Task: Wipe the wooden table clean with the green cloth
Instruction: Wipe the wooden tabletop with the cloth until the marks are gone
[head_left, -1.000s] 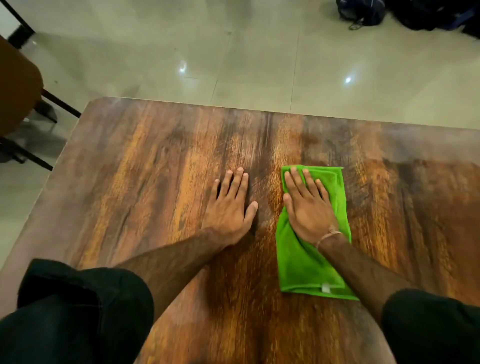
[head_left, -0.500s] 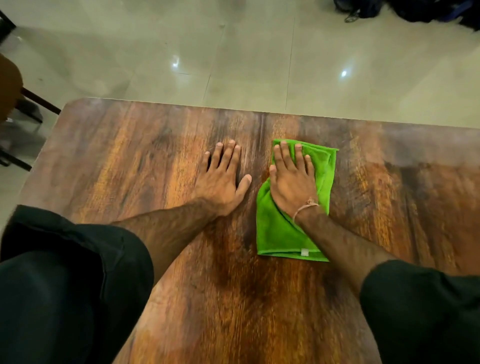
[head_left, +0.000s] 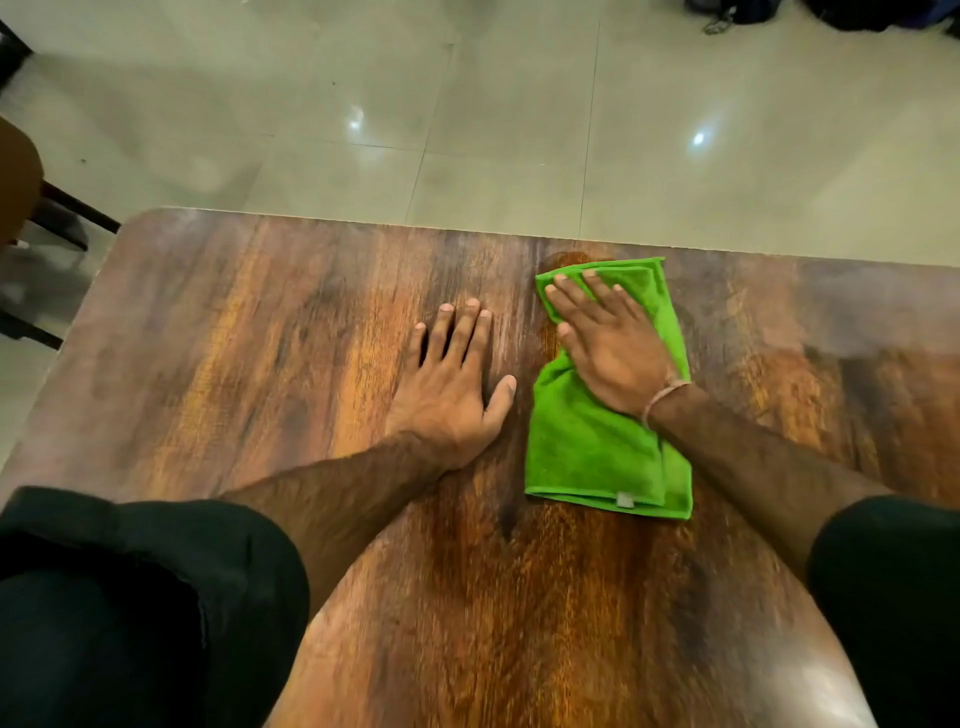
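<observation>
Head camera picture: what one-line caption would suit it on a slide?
Right hand presses a green cloth flat near the wooden table's far edge.

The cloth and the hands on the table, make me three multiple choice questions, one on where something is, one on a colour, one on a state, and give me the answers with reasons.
1. Where does the cloth lie?
A. Beside the left hand, on its thumb side
B. On the floor
C. Over the table's left edge

2. What colour is the cloth?
A. Blue
B. Green
C. White

3. How is the right hand placed?
A. Raised clear of the table
B. Clenched around a bunched cloth
C. Flat, palm down on the cloth

Answers:
1 A, the cloth lies flat on the wood just beside the left thumb.
2 B, it is bright green, with a small pale tag at its near edge.
3 C, the fingers are stretched out along the cloth's far end.
</observation>
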